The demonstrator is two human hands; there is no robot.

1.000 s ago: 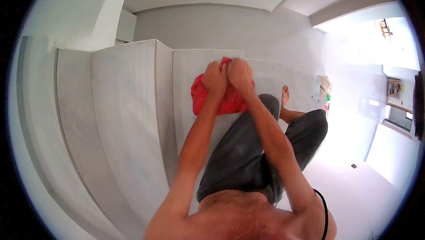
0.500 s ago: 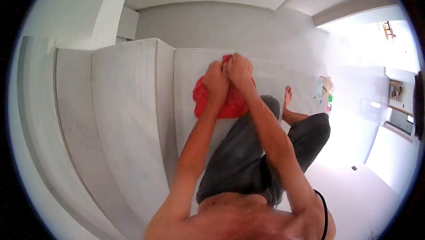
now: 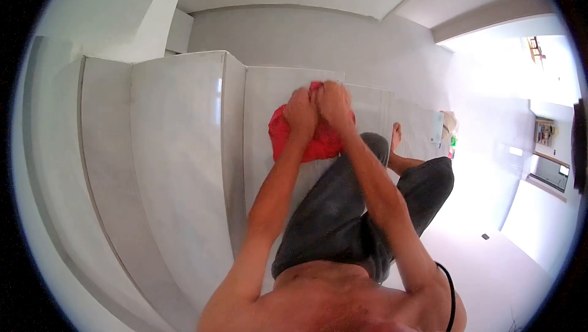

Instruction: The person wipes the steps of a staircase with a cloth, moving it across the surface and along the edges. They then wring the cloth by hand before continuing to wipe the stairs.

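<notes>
A crumpled red bag [image 3: 318, 146] rests on a pale tiled step [image 3: 260, 96], its body spread out below my hands and a small red end poking up above them. My left hand [image 3: 301, 111] is closed on the gathered upper part, fingers curled in. Right beside it, almost touching, my right hand [image 3: 334, 106] is closed on the same gathered part. The fingertips of both hands are partly hidden, and I cannot see what is inside the bag.
More pale steps [image 3: 177, 105] rise on the left. My bent legs in dark grey trousers [image 3: 331, 209] lie just below and right of the bag. Lower on the right, a few small items [image 3: 449, 125] stand near my bare foot [image 3: 397, 136].
Both hands stay closed on the red bag's gathered top, in nearly the same place. The whole view has shifted slightly, and a little more of the bag's red end shows.
</notes>
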